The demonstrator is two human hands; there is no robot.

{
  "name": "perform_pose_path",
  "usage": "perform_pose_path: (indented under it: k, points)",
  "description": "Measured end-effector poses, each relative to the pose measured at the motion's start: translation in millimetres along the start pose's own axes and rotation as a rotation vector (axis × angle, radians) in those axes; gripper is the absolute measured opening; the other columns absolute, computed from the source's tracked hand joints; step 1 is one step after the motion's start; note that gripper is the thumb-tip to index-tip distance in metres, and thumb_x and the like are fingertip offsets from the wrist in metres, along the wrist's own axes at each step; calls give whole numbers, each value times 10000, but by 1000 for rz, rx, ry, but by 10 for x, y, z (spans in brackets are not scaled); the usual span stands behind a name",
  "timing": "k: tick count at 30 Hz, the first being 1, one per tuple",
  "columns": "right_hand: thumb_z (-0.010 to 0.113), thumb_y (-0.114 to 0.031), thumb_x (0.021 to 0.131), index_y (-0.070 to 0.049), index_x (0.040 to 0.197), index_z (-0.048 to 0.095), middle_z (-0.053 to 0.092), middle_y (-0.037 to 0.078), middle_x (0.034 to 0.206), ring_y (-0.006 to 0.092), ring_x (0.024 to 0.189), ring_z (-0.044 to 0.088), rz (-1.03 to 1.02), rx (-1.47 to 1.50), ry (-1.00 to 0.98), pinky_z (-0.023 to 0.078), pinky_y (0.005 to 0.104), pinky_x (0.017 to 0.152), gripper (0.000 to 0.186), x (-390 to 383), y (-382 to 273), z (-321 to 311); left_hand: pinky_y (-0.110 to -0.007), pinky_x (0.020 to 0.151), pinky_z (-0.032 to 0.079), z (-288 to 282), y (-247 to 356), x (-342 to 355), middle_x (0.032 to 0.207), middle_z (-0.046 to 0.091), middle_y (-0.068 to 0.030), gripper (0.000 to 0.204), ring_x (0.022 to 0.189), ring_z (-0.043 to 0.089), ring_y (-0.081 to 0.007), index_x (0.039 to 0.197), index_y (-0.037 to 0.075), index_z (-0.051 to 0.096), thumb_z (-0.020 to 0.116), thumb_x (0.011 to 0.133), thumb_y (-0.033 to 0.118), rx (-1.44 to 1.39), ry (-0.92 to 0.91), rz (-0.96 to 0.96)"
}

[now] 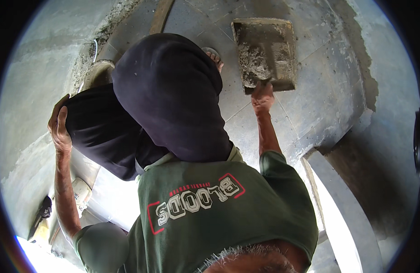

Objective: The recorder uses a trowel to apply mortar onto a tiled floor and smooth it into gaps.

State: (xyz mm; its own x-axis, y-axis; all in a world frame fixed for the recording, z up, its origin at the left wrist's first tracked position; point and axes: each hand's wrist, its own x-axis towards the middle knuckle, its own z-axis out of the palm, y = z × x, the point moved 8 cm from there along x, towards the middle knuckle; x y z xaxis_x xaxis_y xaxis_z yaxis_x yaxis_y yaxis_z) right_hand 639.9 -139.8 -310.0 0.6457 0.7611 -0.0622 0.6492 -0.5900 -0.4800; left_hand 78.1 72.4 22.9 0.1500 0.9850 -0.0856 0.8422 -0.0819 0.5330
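Note:
My right hand [263,95] is closed on a tool, probably a trowel, mostly hidden at the near edge of a shallow rectangular tray [290,50]. Grey, lumpy mortar [254,61] fills much of the tray's left half, with a smoother patch at the right. My left hand [60,125] rests on the outer side of my black-trousered left knee [82,113], fingers apart and curved over it. My bare foot [215,61] shows beside my other knee, left of the tray.
A wooden board [160,16] lies at the top. A rounded container [98,73] is behind my left knee. Grey walls with rough mortar edges [367,86] curve round both sides. Tools [44,218] lie at the lower left, and a pale ledge [342,191] runs along the lower right.

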Motion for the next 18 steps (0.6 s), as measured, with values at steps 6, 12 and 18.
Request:
perform_pose_path:
  k: [6,12,18]
  points:
    - [588,-299,894,-32,865,522,612,278,749,493,717,602,-51,-52,-60,485,545,602,277,-8,-3,63,-296,954,402,-25,-33,-5,1066,668,-132,446,1025,592,-197,1174,-11,625,444,959,336,34,27,12]
    - [575,-338,892,-8,902,506,631,279,777,496,791,609,31,-119,-269,481,551,666,337,63,418,171,-302,940,417,-19,-20,4,1057,669,-138,453,1010,598,-206,1178,-17,621,448,947,333,11,38,-4]
    - [531,-170,908,-69,817,621,625,162,803,346,758,627,-316,-164,-122,495,456,642,163,-18,676,35,-319,936,424,-20,4,-45,1063,665,-174,463,1022,599,-244,1168,-31,614,497,929,349,-39,44,-29]
